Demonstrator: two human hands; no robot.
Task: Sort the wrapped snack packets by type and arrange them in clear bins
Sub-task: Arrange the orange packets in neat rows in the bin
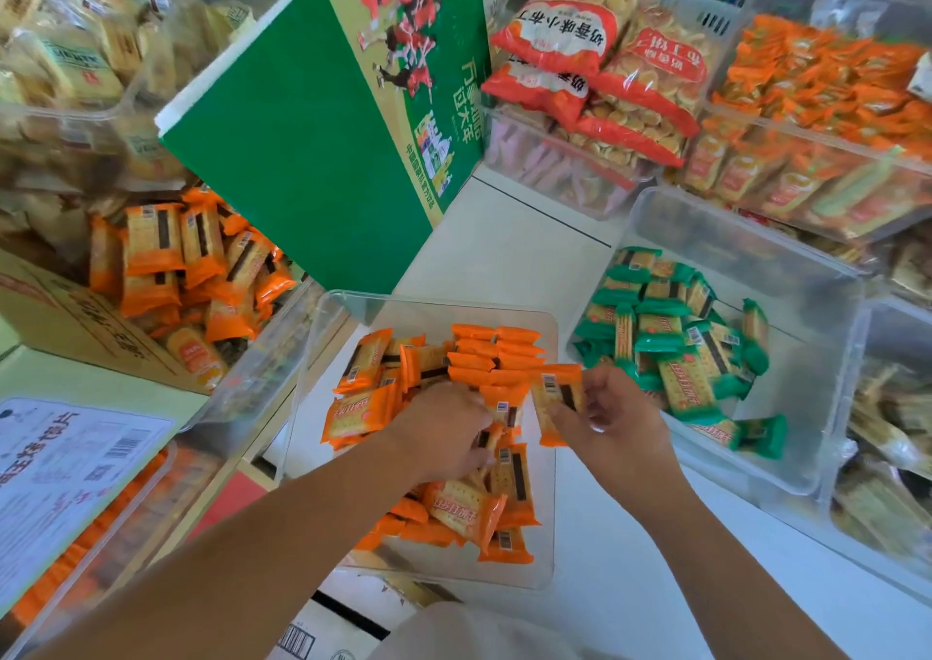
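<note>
Right hand (620, 422) pinches one orange packet (557, 402); left hand (444, 432) grips a second packet (504, 410). Slot each upright against the row (497, 352) at the bin's (433, 312) twelve o'clock.

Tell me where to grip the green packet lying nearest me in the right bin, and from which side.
Pinch the green packet across its long edges at mid-length, coming straight down. It lies flat in the clear bin, uncovered at the heap's near edge and close to the near wall, so a sideways approach looks cramped.
</note>
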